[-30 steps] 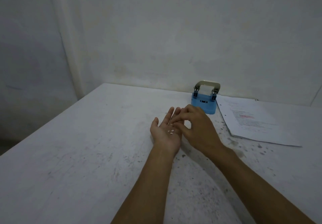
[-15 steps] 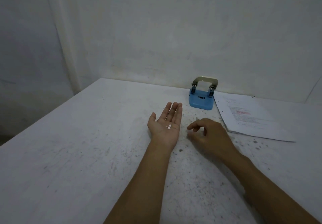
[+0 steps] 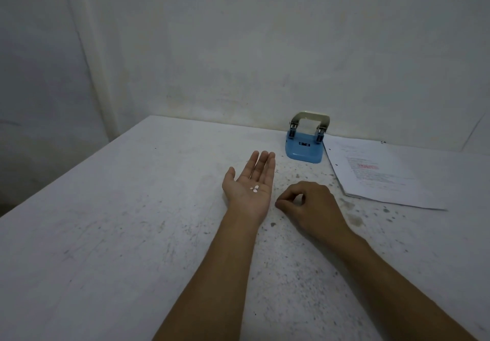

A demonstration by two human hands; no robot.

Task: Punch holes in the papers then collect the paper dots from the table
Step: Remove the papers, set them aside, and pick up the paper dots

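My left hand [image 3: 249, 187] lies palm up on the white table [image 3: 132, 234], fingers straight and together. Three small white paper dots [image 3: 254, 189] rest in its palm. My right hand [image 3: 310, 205] is just to the right of it, knuckles up, thumb and forefinger pinched together at the table surface. Any dot between those fingertips is too small to see. A blue hole punch [image 3: 305, 151] with a metal lever stands at the back by the wall. A stack of punched printed papers [image 3: 371, 173] lies to its right.
The tabletop is speckled with dark spots around my hands. A grey wall [image 3: 265, 49] runs right behind the punch and the papers. The table's left edge falls off diagonally toward a dark floor [image 3: 39, 168].
My right hand has left the left palm, dropped to the table on its right and closed its fingertips into a pinch. The left hand stays flat with the dots.
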